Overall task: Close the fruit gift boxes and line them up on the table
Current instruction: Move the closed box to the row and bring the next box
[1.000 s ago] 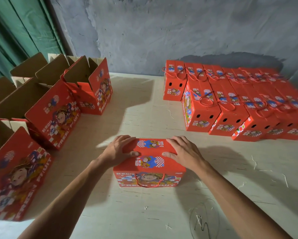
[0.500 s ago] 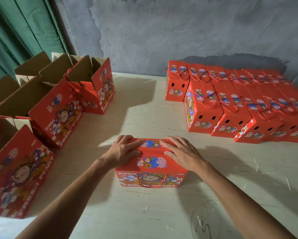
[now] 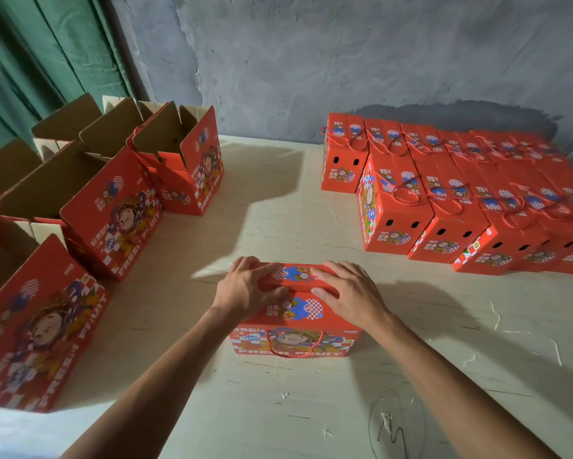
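Box in hand: a red gift box (image 3: 295, 313) sat near the front of the table (image 3: 278, 409), middle of the view, its rope handle (image 3: 295, 346) hanging down the near face.
Left hand: the left hand (image 3: 248, 288) lay flat on the left half of the lid, fingers spread and fairly straight, pressing down, not curled round anything.
Right hand: the right hand (image 3: 348, 293) pressed the right half of the lid the same way; the two hands were apart, with printed lid showing between them.
Lid: the flaps looked down and nearly flush, though whether they had locked I could not tell.
Handling: printed cardboard, probably light and stiff along the edges but liable to dent in mid-panel; the glossy print seemed slightly slippery.
Where to hold: likely best by the two short ends with flat palms, or by the rope handle once shut.
Open boxes: further back on the left, open boxes (image 3: 113, 207) stood with flaps upright.
Finished row: far right, closed boxes (image 3: 444, 207) stood touching in rows near the wall (image 3: 311, 61).
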Motion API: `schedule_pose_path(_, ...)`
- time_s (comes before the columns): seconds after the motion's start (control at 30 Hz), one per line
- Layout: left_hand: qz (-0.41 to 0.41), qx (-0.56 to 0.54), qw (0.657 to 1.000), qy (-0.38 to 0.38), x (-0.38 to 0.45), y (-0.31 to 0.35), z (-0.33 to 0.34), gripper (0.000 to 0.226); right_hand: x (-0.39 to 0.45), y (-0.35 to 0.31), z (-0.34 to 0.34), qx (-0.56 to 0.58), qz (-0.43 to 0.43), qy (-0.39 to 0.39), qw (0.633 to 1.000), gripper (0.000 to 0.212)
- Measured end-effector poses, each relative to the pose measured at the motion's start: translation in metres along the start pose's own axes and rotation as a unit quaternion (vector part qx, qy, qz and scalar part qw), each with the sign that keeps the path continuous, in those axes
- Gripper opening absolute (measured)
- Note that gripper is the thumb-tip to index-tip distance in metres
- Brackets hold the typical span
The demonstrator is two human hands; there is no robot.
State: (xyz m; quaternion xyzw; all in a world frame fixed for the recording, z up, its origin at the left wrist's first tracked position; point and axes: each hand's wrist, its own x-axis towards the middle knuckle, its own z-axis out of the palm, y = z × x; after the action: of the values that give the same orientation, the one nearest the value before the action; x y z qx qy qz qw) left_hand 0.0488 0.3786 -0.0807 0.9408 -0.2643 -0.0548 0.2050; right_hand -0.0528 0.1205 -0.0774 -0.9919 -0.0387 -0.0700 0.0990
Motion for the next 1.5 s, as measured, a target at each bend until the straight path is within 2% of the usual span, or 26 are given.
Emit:
schedule_pose_path(0.1, -0.001, 0.019, 1.000, -0.025, 0.000, -0.001, 0.001, 0.077, -0.001, -0.001, 0.003, -0.028, -0.005, -0.037, 0.999, 0.056)
schedule_pose_path(0.27, 0.092, 0.001, 0.993, -0.077, 0.000, -0.018, -0.009, 0.066, -0.003, 0.011, 0.004, -0.055, -0.033, -0.120, 0.991, 0.057)
schedule_pose_path(0.4, 0.127, -0.020, 0.986, -0.109, -0.003, -0.036, -0.018, 0.059, -0.004, 0.017, -0.003, -0.036, -0.059, -0.134, 0.989, 0.058)
schedule_pose_path(0.57, 0.151, -0.072, 0.981, -0.094, -0.011, -0.047, -0.026, 0.055, -0.018, 0.031, -0.015, 0.025, -0.085, -0.073, 0.993, 0.059)
schedule_pose_path(0.67, 0.152, -0.104, 0.980, -0.074, -0.020, -0.055, -0.028, 0.055, -0.027, 0.035, -0.020, 0.105, -0.061, -0.031, 0.992, 0.056)
schedule_pose_path(0.8, 0.156, -0.114, 0.980, -0.056, -0.020, -0.057, -0.030, 0.051, -0.029, 0.036, -0.020, 0.129, -0.056, -0.014, 0.990, 0.054)
schedule_pose_path(0.93, 0.161, -0.114, 0.980, -0.011, -0.018, -0.056, -0.030, 0.046, -0.025, 0.034, -0.019, 0.113, -0.075, 0.030, 0.990, 0.048)
schedule_pose_path(1.1, 0.156, -0.119, 0.980, 0.025, -0.021, -0.052, -0.030, 0.039, -0.033, 0.032, -0.010, 0.102, -0.060, 0.108, 0.987, 0.043)
schedule_pose_path(1.23, 0.145, -0.053, 0.977, 0.149, -0.034, -0.039, -0.015, 0.027, -0.039, 0.021, 0.001, 0.034, -0.049, 0.189, 0.980, 0.036)
schedule_pose_path(1.3, 0.162, -0.019, 0.970, 0.182, -0.034, -0.035, -0.011, 0.031, -0.039, 0.019, 0.003, -0.001, -0.047, 0.203, 0.978, 0.034)
schedule_pose_path(1.4, 0.185, -0.003, 0.966, 0.181, -0.027, -0.017, -0.013, 0.025, -0.037, 0.018, 0.001, -0.033, -0.042, 0.207, 0.977, 0.031)
schedule_pose_path(1.5, 0.150, 0.002, 0.970, 0.193, -0.023, 0.006, -0.008, 0.025, -0.034, 0.015, -0.001, -0.039, -0.024, 0.201, 0.979, 0.031)
